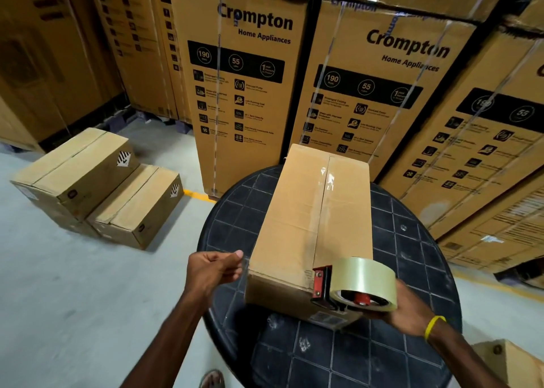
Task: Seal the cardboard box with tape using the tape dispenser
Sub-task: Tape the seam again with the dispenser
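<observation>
A long brown cardboard box [297, 223] lies on a round black table [412, 258], its top flaps closed with clear tape along the centre seam. My right hand [409, 311] holds a red and black tape dispenser [353, 284] with a clear tape roll at the box's near right corner. My left hand [212, 270] hovers just left of the box's near left corner, fingers pinched on what looks like a clear tape end; the tape strip itself is hard to make out.
Tall printed appliance cartons [244, 87] stand stacked right behind the table. Two smaller cardboard boxes [97, 187] sit on the grey floor at left. A yellow floor line [197, 195] runs by them. Another box corner [506, 358] shows at lower right.
</observation>
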`<state>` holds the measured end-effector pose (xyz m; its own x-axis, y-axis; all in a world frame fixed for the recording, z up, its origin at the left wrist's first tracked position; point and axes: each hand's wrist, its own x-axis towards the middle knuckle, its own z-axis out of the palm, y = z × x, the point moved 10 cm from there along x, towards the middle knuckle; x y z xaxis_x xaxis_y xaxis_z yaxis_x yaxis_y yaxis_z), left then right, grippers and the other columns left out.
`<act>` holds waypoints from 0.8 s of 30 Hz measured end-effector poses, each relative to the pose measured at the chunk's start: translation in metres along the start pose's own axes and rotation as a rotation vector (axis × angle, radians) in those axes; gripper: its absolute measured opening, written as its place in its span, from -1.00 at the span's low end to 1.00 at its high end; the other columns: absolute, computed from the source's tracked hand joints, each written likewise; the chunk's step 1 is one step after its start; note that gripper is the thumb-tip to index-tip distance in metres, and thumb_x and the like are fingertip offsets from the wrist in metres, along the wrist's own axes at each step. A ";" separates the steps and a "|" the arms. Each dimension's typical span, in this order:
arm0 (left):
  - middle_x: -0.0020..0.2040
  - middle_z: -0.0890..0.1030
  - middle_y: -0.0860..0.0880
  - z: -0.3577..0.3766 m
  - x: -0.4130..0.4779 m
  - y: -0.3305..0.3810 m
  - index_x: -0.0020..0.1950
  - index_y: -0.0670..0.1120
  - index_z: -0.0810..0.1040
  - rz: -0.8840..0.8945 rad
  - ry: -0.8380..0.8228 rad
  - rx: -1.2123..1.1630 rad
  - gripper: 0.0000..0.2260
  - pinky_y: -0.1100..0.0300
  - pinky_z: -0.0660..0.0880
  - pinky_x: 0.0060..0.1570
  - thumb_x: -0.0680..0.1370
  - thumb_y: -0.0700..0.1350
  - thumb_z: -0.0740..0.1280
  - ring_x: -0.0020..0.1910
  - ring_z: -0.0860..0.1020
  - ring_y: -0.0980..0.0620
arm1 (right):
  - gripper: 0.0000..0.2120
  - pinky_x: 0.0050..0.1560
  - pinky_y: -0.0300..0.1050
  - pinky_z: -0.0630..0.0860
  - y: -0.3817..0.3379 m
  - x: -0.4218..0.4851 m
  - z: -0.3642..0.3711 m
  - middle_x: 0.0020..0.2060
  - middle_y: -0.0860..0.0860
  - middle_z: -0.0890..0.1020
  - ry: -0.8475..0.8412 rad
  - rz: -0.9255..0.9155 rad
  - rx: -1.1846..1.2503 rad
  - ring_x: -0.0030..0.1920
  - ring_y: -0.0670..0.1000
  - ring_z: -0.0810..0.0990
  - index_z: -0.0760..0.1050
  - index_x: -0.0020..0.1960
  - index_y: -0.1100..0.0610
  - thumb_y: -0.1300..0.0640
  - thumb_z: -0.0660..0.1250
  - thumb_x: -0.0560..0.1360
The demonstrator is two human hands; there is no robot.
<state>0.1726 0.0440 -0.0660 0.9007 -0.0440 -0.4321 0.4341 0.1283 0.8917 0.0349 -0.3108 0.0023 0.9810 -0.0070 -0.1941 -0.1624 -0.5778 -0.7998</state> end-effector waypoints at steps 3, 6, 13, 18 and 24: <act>-0.26 0.71 -0.27 -0.004 0.002 -0.002 -0.17 -0.30 0.70 0.037 0.041 0.027 -0.85 0.09 0.68 -0.26 0.43 -0.21 0.57 -0.32 0.69 -0.15 | -0.39 0.21 -0.07 0.63 -0.001 0.002 0.004 0.11 -0.13 0.73 0.004 0.005 -0.001 0.12 -0.03 0.71 0.55 0.21 -0.36 -0.36 0.61 0.20; -0.26 0.71 -0.26 -0.006 0.003 -0.005 -0.17 -0.30 0.70 0.067 0.076 0.030 -0.86 0.11 0.68 -0.29 0.44 -0.22 0.57 -0.32 0.69 -0.15 | -0.44 0.22 0.05 0.63 0.003 0.006 0.007 0.10 -0.08 0.74 -0.026 0.024 -0.002 0.12 -0.01 0.71 0.57 0.21 -0.32 -0.34 0.59 0.25; -0.28 0.71 -0.23 -0.010 0.007 -0.022 -0.16 -0.28 0.71 0.058 0.129 0.057 -0.85 0.09 0.68 -0.27 0.44 -0.20 0.57 -0.32 0.69 -0.16 | -0.54 0.17 0.14 0.65 0.029 0.017 0.008 0.05 0.00 0.75 -0.057 0.088 -0.092 0.09 0.09 0.72 0.66 0.14 -0.11 -0.28 0.58 0.32; -0.29 0.72 -0.18 -0.009 0.010 -0.032 -0.17 -0.24 0.72 0.056 0.152 0.093 -0.86 0.04 0.68 -0.21 0.45 -0.17 0.58 -0.30 0.72 -0.14 | -0.65 0.05 0.16 0.66 0.063 0.020 0.010 -0.05 -0.05 0.75 -0.052 0.137 -0.220 0.00 0.04 0.72 0.67 0.06 0.01 -0.12 0.57 0.35; -0.27 0.73 -0.16 0.001 0.011 -0.042 -0.13 -0.25 0.72 0.054 0.133 0.078 -0.87 0.14 0.67 -0.26 0.45 -0.20 0.57 -0.25 0.73 -0.18 | -0.60 0.09 0.09 0.66 0.065 0.023 0.013 0.01 -0.16 0.73 -0.063 0.102 -0.286 0.02 -0.10 0.71 0.58 0.17 -0.18 -0.03 0.54 0.35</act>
<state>0.1639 0.0376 -0.1078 0.9148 0.0934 -0.3930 0.3900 0.0496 0.9195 0.0454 -0.3383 -0.0615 0.9511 -0.0313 -0.3072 -0.2143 -0.7830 -0.5840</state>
